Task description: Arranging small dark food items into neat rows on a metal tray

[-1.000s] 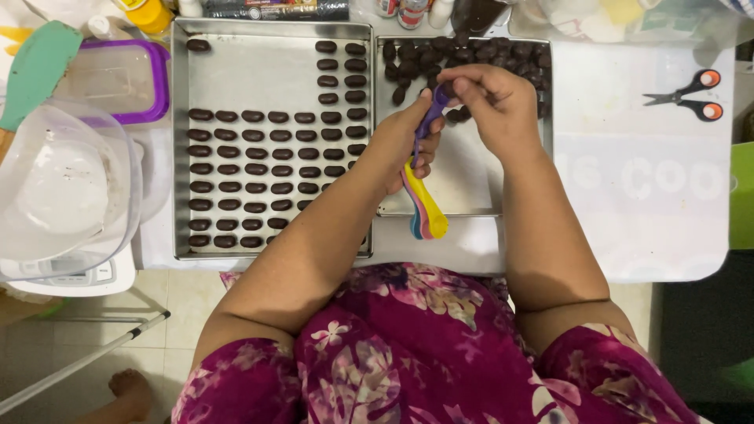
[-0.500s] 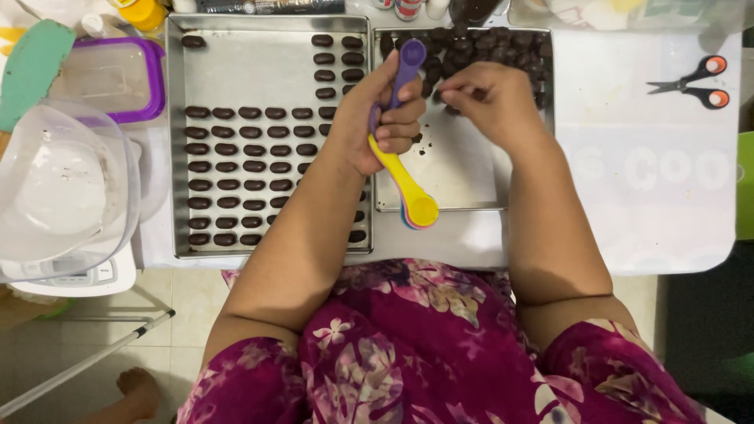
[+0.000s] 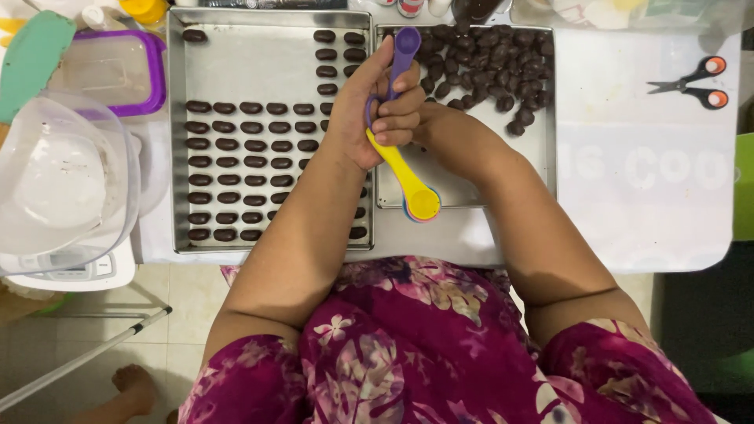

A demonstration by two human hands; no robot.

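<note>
1. Since the frame half a second ago, both hands have drawn closer together over the seam between the two trays: the right hand has come back from the heap of dark pieces and now sits tucked just behind the left hand, while the spoon set has hardly shifted.
2. On the left half of the white table lies the large steel tray, with rows of small dark oblong sweets lined up along it (the left forearm covers part of the rows).
3. Beside it, touching along one edge, is the smaller steel tray; a loose heap of dark pieces fills its far end, and its near end is bare metal.
4. At the far left stands a clear plastic bowl on a white kitchen scale, with a purple-rimmed container just beyond.
5. Left hand: fingers curled shut around the measuring spoon set, thumb pressed along the purple handle, which points away from the person; the yellow spoon hangs toward the person, its bowl over the near edge of the smaller tray.
6. Right hand: its fingers are hidden behind the left hand, so I cannot tell whether they are open or hold anything.
7. Well apart at the right, orange-handled scissors lie on the table.
</note>
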